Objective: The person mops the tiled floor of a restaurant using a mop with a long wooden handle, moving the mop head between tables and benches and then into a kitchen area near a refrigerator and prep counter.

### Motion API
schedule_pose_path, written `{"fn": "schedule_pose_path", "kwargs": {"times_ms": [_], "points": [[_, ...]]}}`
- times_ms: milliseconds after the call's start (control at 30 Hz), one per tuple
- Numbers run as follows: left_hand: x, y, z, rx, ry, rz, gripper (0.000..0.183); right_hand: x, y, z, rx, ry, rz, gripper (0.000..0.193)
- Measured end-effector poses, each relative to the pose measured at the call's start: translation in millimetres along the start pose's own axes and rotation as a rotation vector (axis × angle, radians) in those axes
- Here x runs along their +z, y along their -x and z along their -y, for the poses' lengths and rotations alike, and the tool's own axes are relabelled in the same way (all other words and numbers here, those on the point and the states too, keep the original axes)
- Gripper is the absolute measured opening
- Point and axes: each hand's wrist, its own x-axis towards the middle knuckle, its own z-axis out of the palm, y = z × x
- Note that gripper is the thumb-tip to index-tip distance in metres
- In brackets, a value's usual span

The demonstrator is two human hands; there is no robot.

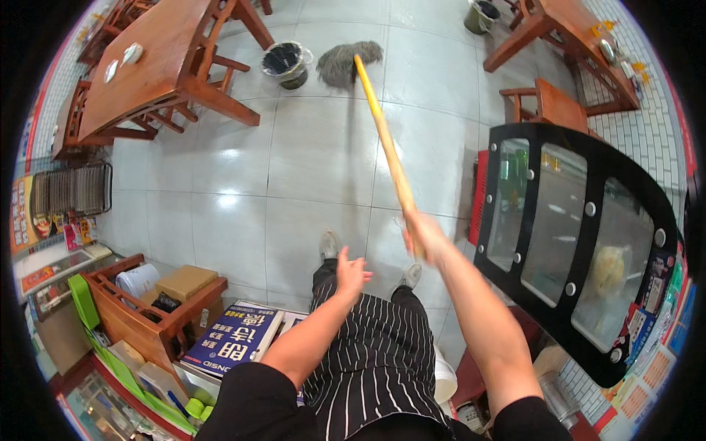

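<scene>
A mop with a long yellow wooden handle (pixel 388 140) reaches away from me across the tiled floor. Its grey string head (pixel 337 67) lies flat on the tiles at the far middle, beside a lined bin. My right hand (pixel 429 241) is wrapped round the near end of the handle. My left hand (pixel 352 274) hangs in front of my striped apron (pixel 375 345), fingers apart, holding nothing. It is nearest to the apron and well away from the handle.
Far left stands a wooden table (pixel 158 55), with a lined bin (pixel 288 73) by it. Another bin (pixel 479 20), a table (pixel 588 37) and a wooden chair (pixel 555 106) are far right. A black-framed glass cabinet (pixel 562 220) flanks my right; a blue box (pixel 232 338) lies near left.
</scene>
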Motion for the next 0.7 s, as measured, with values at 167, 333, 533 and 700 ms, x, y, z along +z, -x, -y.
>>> {"fn": "schedule_pose_path", "kwargs": {"times_ms": [167, 333, 533, 700], "points": [[-150.7, -23.4, 5.1, -0.064, 0.171, -0.318, 0.062, 85.4, -63.6, 93.2, -0.064, 0.091, -0.006, 0.045], [-211.2, -27.4, -9.5, -0.154, 0.057, -0.285, 0.054, 130.5, -28.5, 44.7, -0.072, 0.183, 0.029, 0.050], [-172.1, -36.4, -91.7, -0.108, -0.039, 0.009, 0.047, 145.9, 45.2, 34.6, 0.049, 0.237, -0.069, 0.024], [-115.0, -41.0, -176.1, -0.037, -0.098, 0.214, 0.048, 130.2, 45.9, 105.0, 0.041, 0.571, -0.140, 0.013]]}}
